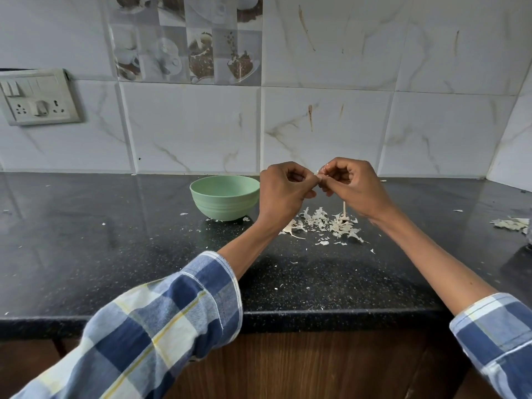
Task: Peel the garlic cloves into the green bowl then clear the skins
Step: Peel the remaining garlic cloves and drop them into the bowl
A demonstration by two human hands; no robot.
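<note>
I find both hands raised together above the worktop (115, 254), the left hand (283, 191) touching the right hand (352, 185) at the fingertips. The bowl (225, 197) stands on the worktop just left of the left hand. A heap of skins (325, 224) lies on the worktop below and between the hands. A second clump of skins (511, 224) lies well to the right of the right hand. The wall socket (39, 96) sits far left, behind.
</note>
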